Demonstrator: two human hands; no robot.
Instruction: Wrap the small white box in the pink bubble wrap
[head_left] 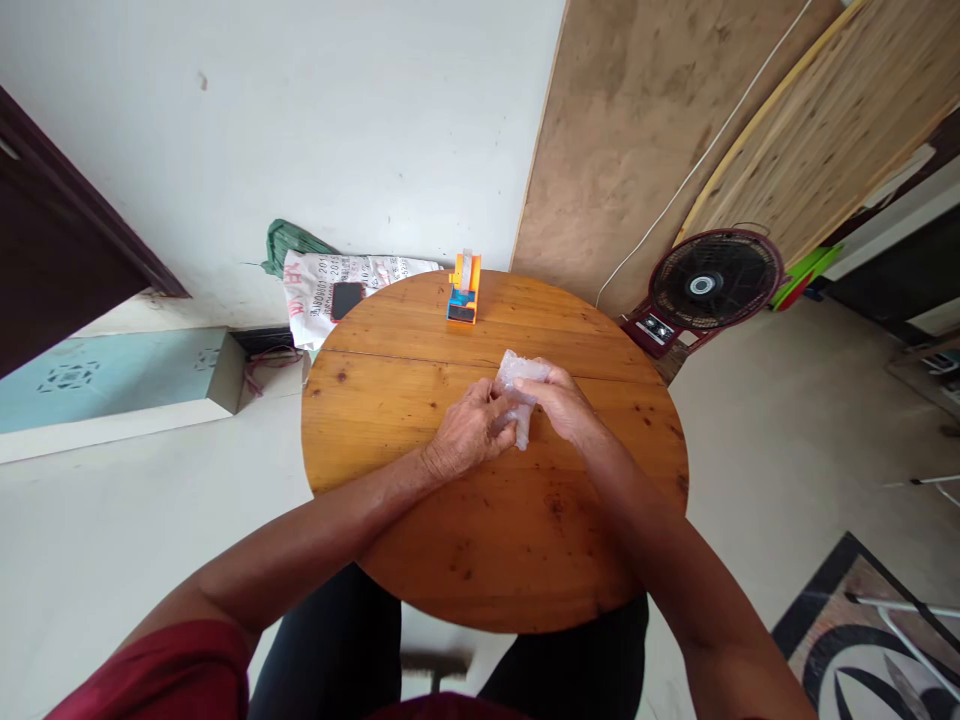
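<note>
A piece of whitish, see-through bubble wrap [517,368] is between my two hands, just above the middle of the round wooden table. My left hand [471,428] grips its lower left side with curled fingers. From the right, my right hand [561,398] pinches its upper part, thumb lying across the front. One end of the wrap hangs down below the fingers. Whether anything is wrapped inside, I cannot tell. Beyond the hands, at the table's far edge, stands an orange and blue tape dispenser [463,290] with a roll of clear tape.
The round table [480,540] has its front edge over my legs. A dark flat phone-like object [348,300] lies at its far left edge, near a white printed sack [307,300]. A dark red fan [701,287] stands at the right, against wooden boards.
</note>
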